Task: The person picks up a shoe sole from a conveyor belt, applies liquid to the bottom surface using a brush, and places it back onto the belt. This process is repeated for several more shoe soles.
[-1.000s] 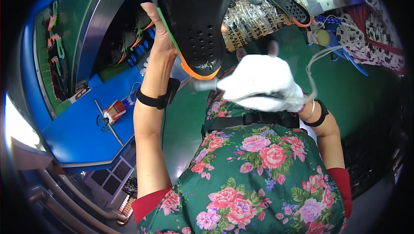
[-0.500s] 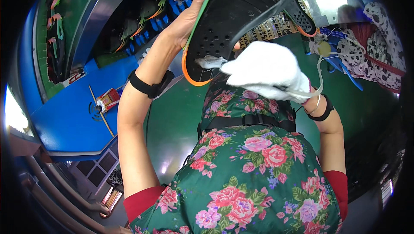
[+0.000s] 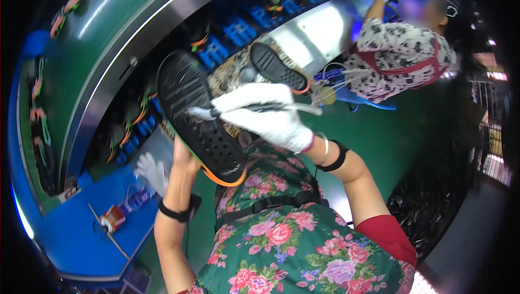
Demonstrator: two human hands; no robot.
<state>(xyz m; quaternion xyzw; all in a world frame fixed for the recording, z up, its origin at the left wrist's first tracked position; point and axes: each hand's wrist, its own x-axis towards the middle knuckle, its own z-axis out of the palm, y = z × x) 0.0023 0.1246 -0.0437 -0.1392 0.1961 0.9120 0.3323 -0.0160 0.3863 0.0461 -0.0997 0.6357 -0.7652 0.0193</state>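
My left hand is bare and grips a black shoe sole with an orange and green rim, holding it tilted in front of me. Its fingers are mostly hidden behind the sole. My right hand, in a white glove, is closed around a slim brush with a thin tube running back from it. The pale brush tip lies against the middle of the sole's black face, above the patch of small holes. Just beyond the right hand, another black sole with an orange end rests at the bench.
Blue holders with shoe parts line the curved metal conveyor. At left, a blue table bears a red packet, a stick and a white glove. A co-worker in a spotted top works at far right.
The sole has come lower and leftward, showing its whole length. My right hand has moved left with the brush, from the orange end to mid-sole. The view has swung, showing the co-worker.
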